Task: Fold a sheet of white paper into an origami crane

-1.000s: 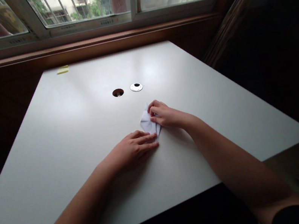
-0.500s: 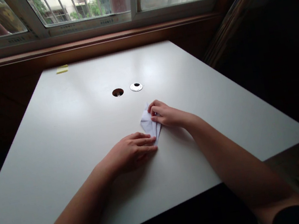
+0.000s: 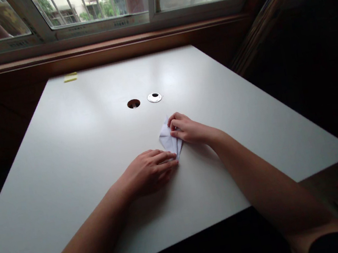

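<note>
left hand [image 3: 150, 170] flat on paper [image 3: 168, 140] | right hand [image 3: 185, 129] pinches paper | hole [image 3: 133, 104], cap [image 3: 154, 98], yellow note [image 3: 70, 78] beyond on table [image 3: 63, 153]

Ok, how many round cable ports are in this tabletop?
2. One open dark hole near the middle of the table; one white-ringed port just right of it. Both lie beyond the folded paper. No others show.

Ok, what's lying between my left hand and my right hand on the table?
In the head view, a folded white paper lies on the table between the left hand and the right hand; both hands touch it.
</note>
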Action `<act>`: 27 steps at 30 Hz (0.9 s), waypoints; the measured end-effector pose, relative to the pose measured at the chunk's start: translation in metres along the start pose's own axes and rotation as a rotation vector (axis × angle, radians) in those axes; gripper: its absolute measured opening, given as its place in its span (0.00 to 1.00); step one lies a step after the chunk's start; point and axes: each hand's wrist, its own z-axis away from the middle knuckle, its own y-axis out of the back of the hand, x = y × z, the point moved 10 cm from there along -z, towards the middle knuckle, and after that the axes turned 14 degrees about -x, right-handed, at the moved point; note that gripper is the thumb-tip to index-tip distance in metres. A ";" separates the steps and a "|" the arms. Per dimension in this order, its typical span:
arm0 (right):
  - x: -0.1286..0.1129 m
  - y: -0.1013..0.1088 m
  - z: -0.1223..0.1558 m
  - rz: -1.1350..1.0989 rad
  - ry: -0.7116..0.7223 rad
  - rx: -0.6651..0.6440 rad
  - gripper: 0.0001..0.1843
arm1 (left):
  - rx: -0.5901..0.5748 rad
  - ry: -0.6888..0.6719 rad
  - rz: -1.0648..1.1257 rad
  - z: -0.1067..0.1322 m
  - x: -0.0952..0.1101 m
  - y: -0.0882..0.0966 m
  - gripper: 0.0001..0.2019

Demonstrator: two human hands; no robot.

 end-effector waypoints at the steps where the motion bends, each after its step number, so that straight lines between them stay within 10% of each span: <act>1: 0.000 0.000 0.000 0.005 -0.004 0.000 0.01 | -0.002 0.006 -0.023 -0.001 0.001 -0.002 0.19; 27: 0.006 0.006 0.002 0.007 0.018 0.111 0.03 | 0.051 0.070 -0.062 -0.008 -0.003 -0.007 0.21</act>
